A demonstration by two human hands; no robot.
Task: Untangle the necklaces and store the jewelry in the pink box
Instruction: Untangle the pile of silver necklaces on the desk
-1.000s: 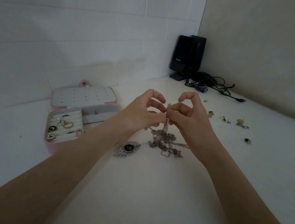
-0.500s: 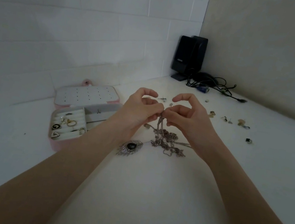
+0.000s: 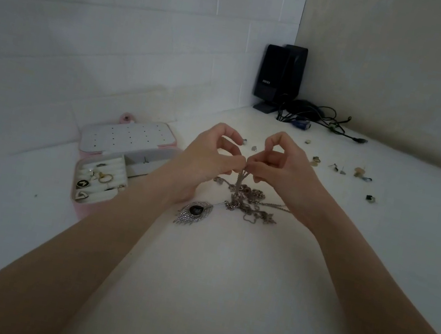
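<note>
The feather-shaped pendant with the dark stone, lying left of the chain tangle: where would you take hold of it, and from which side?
Probably by its narrow upper end, where the feather-shaped pendant meets its chain, coming from above and the left. It lies flat on the white table, so the broad body offers little edge. The left hand and right hand both pinch the tangled necklaces just to its right.

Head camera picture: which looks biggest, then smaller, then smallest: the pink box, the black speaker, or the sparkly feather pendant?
1. pink box, open, looks largest.
2. black speaker, though it stands farther from the camera, so its true size is unsure.
3. feather pendant, smallest.
</note>
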